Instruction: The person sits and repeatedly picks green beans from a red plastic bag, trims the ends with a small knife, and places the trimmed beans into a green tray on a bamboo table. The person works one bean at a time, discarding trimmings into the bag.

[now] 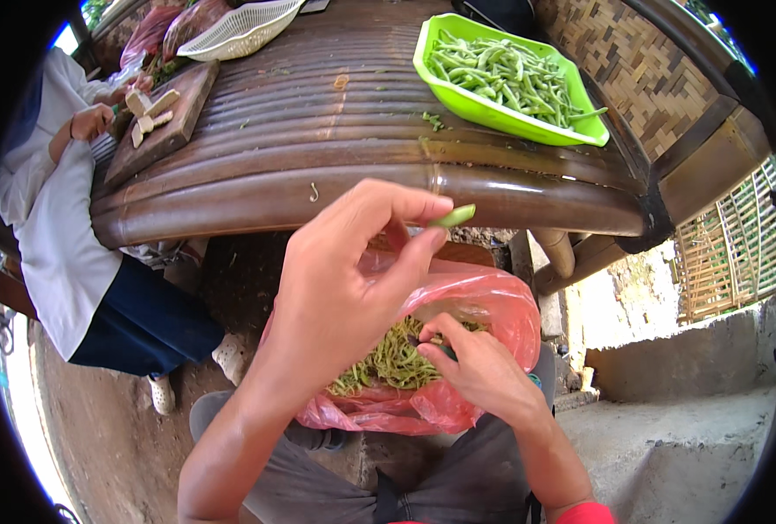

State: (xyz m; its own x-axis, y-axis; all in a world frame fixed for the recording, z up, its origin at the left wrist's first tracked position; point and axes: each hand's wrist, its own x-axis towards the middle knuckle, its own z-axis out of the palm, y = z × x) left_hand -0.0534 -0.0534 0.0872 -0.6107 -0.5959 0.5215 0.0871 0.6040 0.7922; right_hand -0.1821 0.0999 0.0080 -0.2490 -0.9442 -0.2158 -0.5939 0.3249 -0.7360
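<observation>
My left hand (336,279) is raised at the table's near edge, its thumb and forefinger pinching a short piece of green bean (454,216). Lower and to the right, my right hand (488,371) is closed around what looks like a small dark-handled knife (446,351); its blade does not show clearly. Beneath both hands a translucent red plastic bag (501,306) lies open at my lap, with a heap of thin, stringy green trimmings (392,362) inside. A bright green basin (484,111) piled with green beans (510,79) stands at the right on the table.
The slatted bamboo table (318,122) spans the far side. At left, a co-worker's hand (91,122) is by a wooden board (178,109) with pale pieces (152,109). Farther back are a white plastic basket (240,31) and filled bags (192,26). Concrete blocks (685,437) stand at right.
</observation>
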